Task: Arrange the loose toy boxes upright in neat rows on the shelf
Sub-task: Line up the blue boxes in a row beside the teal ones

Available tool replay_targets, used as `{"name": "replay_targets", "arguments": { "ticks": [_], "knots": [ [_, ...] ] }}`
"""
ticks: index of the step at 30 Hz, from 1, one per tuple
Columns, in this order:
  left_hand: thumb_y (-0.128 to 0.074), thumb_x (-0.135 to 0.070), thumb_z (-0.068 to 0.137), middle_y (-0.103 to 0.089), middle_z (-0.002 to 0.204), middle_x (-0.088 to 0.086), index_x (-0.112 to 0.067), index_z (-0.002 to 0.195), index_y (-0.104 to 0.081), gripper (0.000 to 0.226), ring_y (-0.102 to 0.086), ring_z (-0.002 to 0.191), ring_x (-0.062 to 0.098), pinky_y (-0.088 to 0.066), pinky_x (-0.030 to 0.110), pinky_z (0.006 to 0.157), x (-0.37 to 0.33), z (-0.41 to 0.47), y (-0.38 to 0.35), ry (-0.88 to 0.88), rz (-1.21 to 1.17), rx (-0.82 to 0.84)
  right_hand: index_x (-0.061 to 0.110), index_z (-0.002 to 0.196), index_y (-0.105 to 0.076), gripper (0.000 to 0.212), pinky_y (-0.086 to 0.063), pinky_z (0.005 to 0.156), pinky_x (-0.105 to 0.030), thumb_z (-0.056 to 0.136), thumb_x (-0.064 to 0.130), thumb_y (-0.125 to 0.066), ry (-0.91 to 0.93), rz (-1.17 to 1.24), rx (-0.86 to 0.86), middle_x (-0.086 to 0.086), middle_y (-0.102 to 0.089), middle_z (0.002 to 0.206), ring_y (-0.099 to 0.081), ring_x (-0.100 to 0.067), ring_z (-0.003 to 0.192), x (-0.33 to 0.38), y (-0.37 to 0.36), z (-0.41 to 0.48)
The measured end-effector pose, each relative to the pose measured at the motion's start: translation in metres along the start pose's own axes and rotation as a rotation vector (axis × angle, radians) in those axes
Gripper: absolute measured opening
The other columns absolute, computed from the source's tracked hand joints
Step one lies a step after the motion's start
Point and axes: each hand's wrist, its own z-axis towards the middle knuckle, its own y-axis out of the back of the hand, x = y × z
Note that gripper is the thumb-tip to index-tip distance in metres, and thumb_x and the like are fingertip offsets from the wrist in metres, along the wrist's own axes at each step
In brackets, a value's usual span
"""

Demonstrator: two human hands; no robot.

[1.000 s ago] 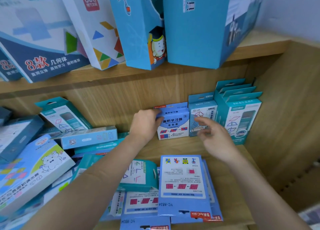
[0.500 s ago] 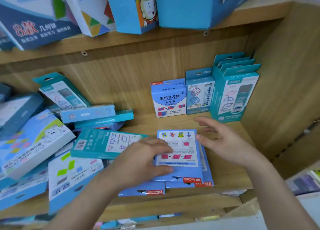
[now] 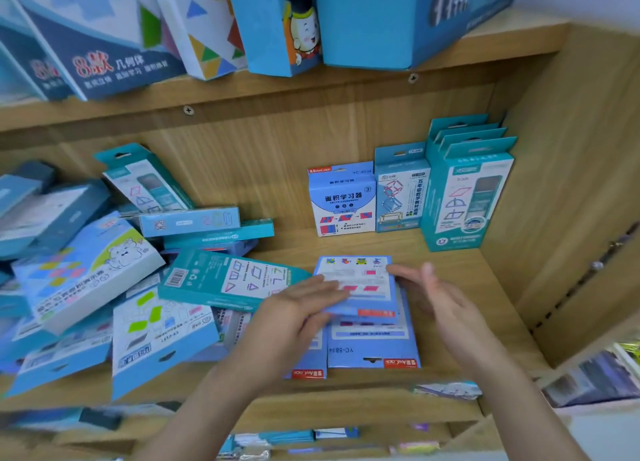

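A flat blue toy box (image 3: 360, 280) is raised off a stack of like boxes (image 3: 374, 348) on the wooden shelf (image 3: 464, 287). My left hand (image 3: 294, 318) grips its left near corner, thumb on top. My right hand (image 3: 446, 308) hovers by its right edge with fingers spread; I cannot tell if it touches. At the back right stand a blue box (image 3: 341, 200), a teal box (image 3: 400, 192) and a row of teal boxes (image 3: 465, 190), all upright. Several loose boxes lie heaped on the left (image 3: 90, 273), a teal one (image 3: 225, 280) on top.
Big boxes (image 3: 381, 17) stand on the upper shelf overhead. The shelf's wooden side wall (image 3: 571, 183) closes the right end. More packets show on the lower shelf (image 3: 294, 440).
My left hand has closed on the top flat blue box and lifted its near edge off the stack. My right hand has stayed beside its right edge. The view has shifted slightly.
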Motion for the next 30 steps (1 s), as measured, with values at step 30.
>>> {"name": "replay_targets", "arguments": {
  "ticks": [30],
  "knots": [
    [-0.069, -0.027, 0.076, -0.073, 0.100, 0.003, -0.017, 0.110, -0.061, 0.037, -0.070, 0.091, 0.019, -0.057, 0.033, 0.070, -0.067, 0.018, 0.023, 0.528, -1.020, -0.440, 0.061, 0.130, -0.029, 0.094, -0.060, 0.069, -0.032, 0.070, 0.012, -0.082, 0.213, -0.018, -0.134, 0.003, -0.051, 0.130, -0.065, -0.011, 0.099, 0.028, -0.003, 0.010]
  ]
}}
